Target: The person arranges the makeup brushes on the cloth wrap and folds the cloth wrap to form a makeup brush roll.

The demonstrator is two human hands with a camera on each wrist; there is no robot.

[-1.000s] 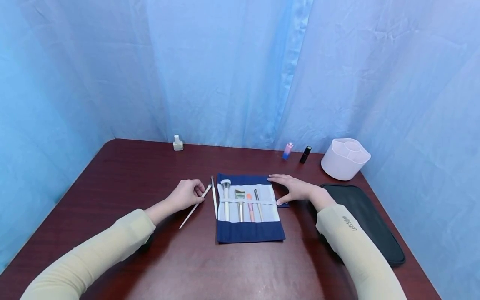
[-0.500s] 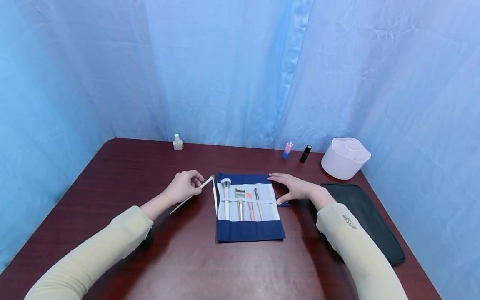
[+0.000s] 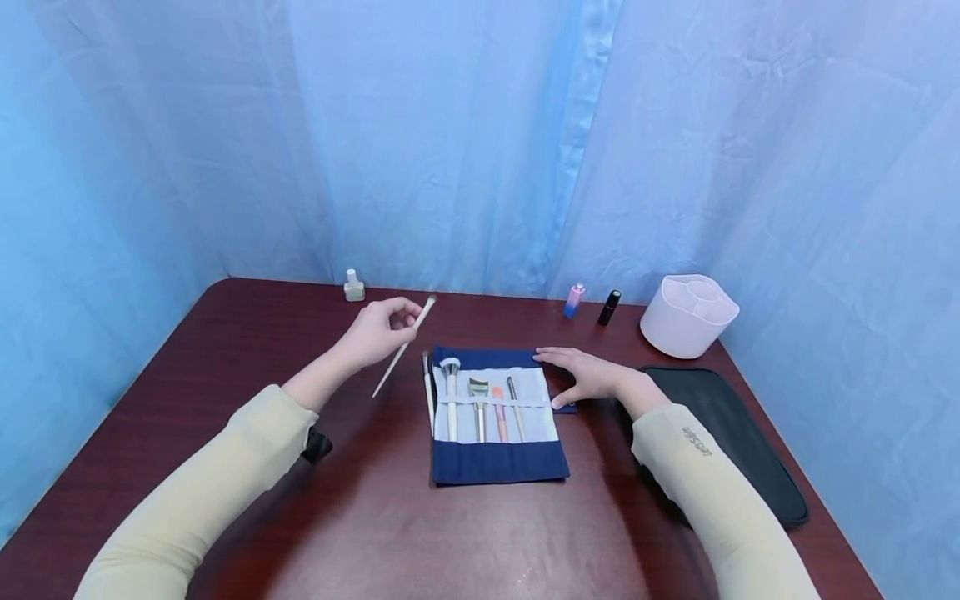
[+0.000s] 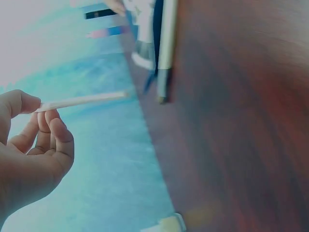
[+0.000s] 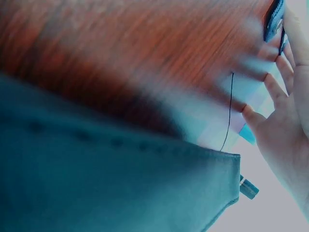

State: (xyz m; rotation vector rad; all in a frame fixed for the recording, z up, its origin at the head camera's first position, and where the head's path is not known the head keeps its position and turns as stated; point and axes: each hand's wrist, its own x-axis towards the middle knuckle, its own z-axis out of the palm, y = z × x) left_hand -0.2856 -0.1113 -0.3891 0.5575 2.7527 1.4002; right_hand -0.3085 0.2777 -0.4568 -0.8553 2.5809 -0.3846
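My left hand point(image 3: 378, 332) pinches a slim pale makeup brush point(image 3: 396, 364) between thumb and fingers, raised over the table left of the brush roll. Its bristles point up and away; the left wrist view shows the brush's handle point(image 4: 89, 100) at the fingertips. The navy and white fabric brush roll point(image 3: 501, 463) lies unrolled. Under its strap sit a thick white brush point(image 3: 452, 408), a wide flat brush point(image 3: 481, 417), a pink brush point(image 3: 501, 417) and a thin dark-tipped brush point(image 3: 517, 410). Another slim brush point(image 3: 429, 392) lies along its left edge. My right hand point(image 3: 585, 375) rests spread at the roll's right edge.
A nail polish bottle point(image 3: 354, 288) stands at the back left. At the back right are a pink-and-blue tube point(image 3: 573, 301), a black tube point(image 3: 610, 308) and a white divided organizer point(image 3: 678, 325). A flat black case point(image 3: 727, 450) lies under the right forearm; blue curtains surround the table.
My left hand has lifted the slim brush off the table and carried it up and slightly right, away from the other slim brush. The right hand has stayed in place.
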